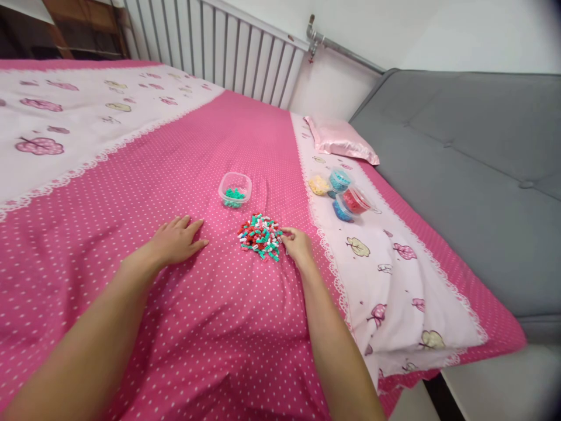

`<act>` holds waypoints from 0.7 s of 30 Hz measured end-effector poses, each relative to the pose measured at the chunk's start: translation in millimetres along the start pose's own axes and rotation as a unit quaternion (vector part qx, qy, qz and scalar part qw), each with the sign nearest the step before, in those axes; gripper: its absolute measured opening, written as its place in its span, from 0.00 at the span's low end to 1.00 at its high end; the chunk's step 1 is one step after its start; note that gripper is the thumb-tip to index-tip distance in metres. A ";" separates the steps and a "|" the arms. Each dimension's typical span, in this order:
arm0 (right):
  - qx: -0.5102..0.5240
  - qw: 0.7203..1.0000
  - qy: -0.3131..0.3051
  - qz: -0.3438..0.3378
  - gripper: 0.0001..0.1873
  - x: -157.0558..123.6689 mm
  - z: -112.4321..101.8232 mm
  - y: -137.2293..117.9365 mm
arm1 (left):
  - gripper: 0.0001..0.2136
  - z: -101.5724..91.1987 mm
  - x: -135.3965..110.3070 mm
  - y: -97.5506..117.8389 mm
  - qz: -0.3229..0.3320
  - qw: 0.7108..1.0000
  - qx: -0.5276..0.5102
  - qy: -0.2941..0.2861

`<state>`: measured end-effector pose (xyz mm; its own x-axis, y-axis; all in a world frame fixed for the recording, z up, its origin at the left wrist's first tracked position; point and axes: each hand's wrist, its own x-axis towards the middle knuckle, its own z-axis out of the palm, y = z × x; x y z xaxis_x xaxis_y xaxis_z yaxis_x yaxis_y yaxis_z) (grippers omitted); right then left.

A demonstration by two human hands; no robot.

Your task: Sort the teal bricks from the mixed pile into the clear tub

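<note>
A heap of small red, green and white plastic pieces (260, 237) lies on the pink polka-dot bedspread (219, 310). At the heap's right edge is my right hand (298, 242), its thumb and fingers drawn together in a pinch; what is between the fingertips is too small to make out. My left hand (177, 241) rests palm down on the cloth to the left, fingers spread, holding nothing. Just behind the heap stands an uncovered clear plastic tub (235, 182) with green pieces (235, 196) at its bottom.
To the right, several clear tubs sit close together: yellow pieces (319, 185), light blue pieces (339, 179), red pieces (356, 200) and dark blue pieces (342, 210). The red one is tilted. Behind them lies a pink pillow (344, 140), beside a grey padded headboard (464, 175). A white radiator (228, 49) stands beyond.
</note>
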<state>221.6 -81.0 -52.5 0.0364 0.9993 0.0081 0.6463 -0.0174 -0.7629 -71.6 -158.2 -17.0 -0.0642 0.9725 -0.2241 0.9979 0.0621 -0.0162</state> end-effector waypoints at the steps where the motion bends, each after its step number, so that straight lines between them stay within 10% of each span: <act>1: -0.032 0.999 -0.005 -0.009 0.16 -0.5 0.0 -0.5 | 0.32 -0.1 -0.2 0.2 -0.001 1.000 0.000 0.000; 6: -0.075 0.997 0.003 -0.016 0.12 -4.0 -0.3 -4.2 | 0.32 -0.6 -0.5 0.6 0.001 1.000 0.002 -0.002; 14: 0.136 0.989 0.024 0.050 0.03 -4.3 -2.7 -6.1 | 0.32 -0.6 0.0 -0.5 0.004 1.000 0.002 -0.002; 21: 0.397 0.910 -0.022 0.119 0.04 -6.4 -18.5 -12.0 | 0.32 -2.1 -0.7 0.3 0.008 1.000 -0.002 -0.001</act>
<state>227.7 -87.7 -31.5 0.0618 0.9711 -0.2307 -0.1307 -0.2213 -0.9664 -71.2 -158.3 -14.8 -0.0487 0.9728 -0.2264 0.9988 0.0480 -0.0087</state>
